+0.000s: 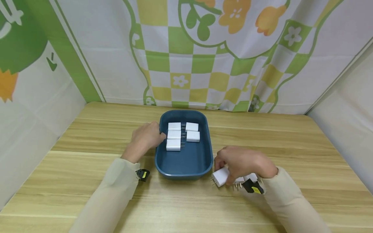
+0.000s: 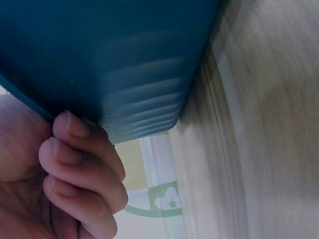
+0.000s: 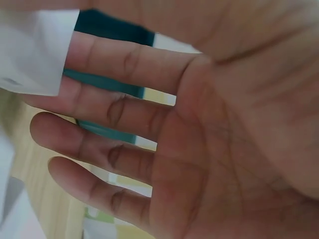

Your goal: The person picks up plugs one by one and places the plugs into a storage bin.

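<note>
A dark blue plastic bin point(image 1: 183, 177) stands on the wooden table. My left hand point(image 1: 147, 136) grips its left rim; in the left wrist view curled fingers point(image 2: 89, 184) lie against the outer wall point(image 2: 134, 64). Inside are several white charger plugs point(image 1: 173, 144) in two columns, three on the left and two on the right, prongs facing inward. Right of the bin, my right hand point(image 1: 243, 160) pinches a white charger plug point(image 1: 220, 176) between thumb and fingers, prongs pointing left. The right wrist view shows part of that charger plug point(image 3: 35, 50) at the fingertips.
More white charger plugs point(image 1: 251, 177) lie on the table beneath and beside my right wrist, partly hidden by it. The wooden table top point(image 1: 73, 181) reaches back to a patterned curtain point(image 1: 204, 61). White fabric side walls point(image 1: 349, 97) flank it.
</note>
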`<state>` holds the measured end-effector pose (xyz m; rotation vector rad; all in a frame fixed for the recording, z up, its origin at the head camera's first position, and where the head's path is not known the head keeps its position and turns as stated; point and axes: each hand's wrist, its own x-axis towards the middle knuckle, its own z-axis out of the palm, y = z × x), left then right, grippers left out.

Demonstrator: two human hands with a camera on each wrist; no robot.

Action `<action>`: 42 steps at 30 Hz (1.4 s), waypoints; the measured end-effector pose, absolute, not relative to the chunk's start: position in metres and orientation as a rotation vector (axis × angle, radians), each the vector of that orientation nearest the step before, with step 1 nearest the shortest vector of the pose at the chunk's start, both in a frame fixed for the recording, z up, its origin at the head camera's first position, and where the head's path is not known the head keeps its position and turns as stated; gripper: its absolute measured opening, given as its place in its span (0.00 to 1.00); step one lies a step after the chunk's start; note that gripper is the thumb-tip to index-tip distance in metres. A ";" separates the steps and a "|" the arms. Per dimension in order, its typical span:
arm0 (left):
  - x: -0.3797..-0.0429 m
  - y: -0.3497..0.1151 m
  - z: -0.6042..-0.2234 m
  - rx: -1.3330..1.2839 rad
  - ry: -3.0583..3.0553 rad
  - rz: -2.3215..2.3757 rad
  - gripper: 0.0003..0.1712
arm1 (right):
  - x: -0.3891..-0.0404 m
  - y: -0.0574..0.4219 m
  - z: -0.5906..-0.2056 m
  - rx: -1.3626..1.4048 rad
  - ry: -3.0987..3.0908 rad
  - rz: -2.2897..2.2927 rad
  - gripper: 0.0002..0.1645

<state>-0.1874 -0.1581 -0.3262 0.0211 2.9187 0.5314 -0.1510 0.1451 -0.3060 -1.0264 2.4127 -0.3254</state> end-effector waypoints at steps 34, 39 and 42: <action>-0.187 -0.157 -0.326 0.029 2.910 0.531 0.20 | -0.147 0.171 -0.274 -1.275 2.490 -0.544 0.19; -0.187 -0.158 -0.327 0.029 2.909 0.529 0.20 | -0.148 0.169 -0.272 -1.284 2.510 -0.591 0.20; -0.188 -0.158 -0.327 0.026 2.907 0.527 0.20 | -0.148 0.167 -0.272 -1.286 2.547 -0.609 0.20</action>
